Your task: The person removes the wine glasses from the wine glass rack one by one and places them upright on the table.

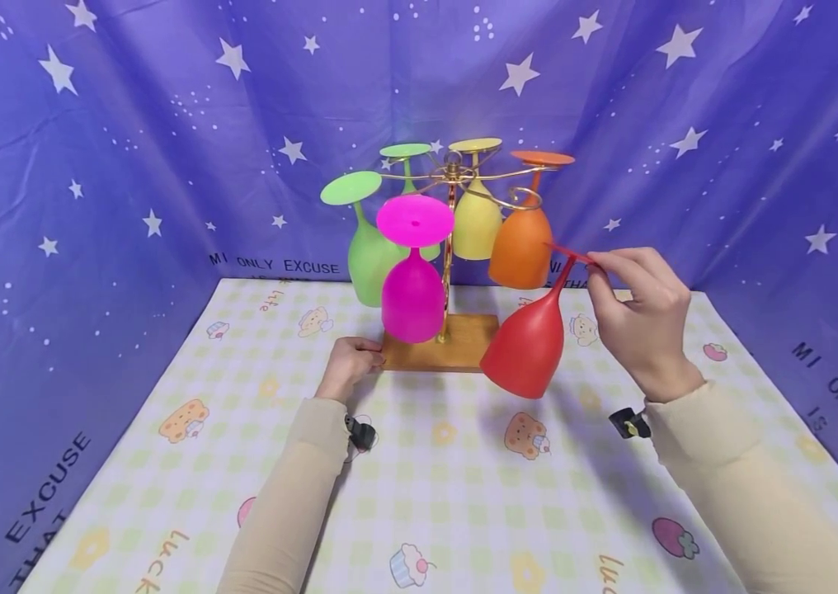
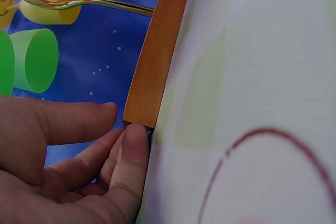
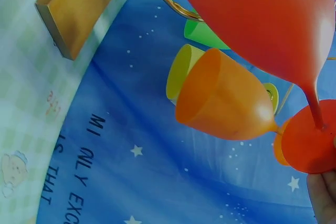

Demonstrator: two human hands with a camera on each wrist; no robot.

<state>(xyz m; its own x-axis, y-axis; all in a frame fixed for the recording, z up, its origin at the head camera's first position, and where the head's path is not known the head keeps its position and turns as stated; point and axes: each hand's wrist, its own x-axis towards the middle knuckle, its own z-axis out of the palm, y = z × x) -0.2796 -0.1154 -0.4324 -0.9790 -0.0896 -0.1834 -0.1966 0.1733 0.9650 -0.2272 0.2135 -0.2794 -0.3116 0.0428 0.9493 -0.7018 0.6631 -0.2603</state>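
Observation:
In the head view a red goblet [image 1: 526, 342] hangs tilted, bowl down, its round foot pinched by my right hand [image 1: 642, 318]. The right wrist view shows the fingers at the edge of the red foot [image 3: 312, 140]. My left hand [image 1: 348, 363] touches the left end of the wooden base [image 1: 437, 355]; in the left wrist view its fingertips meet the corner of the wood [image 2: 152, 66]. On the gold rack [image 1: 451, 198] hang a magenta goblet [image 1: 413, 301], two green ones, a yellow one [image 1: 477, 223] and an orange one [image 1: 521, 247], upside down.
The rack stands near the back of a table covered with a checked cloth [image 1: 404, 495] printed with bears, fruit and cupcakes. Behind and on both sides hangs a blue curtain [image 1: 167, 165] with white stars. Dark straps sit at both wrists.

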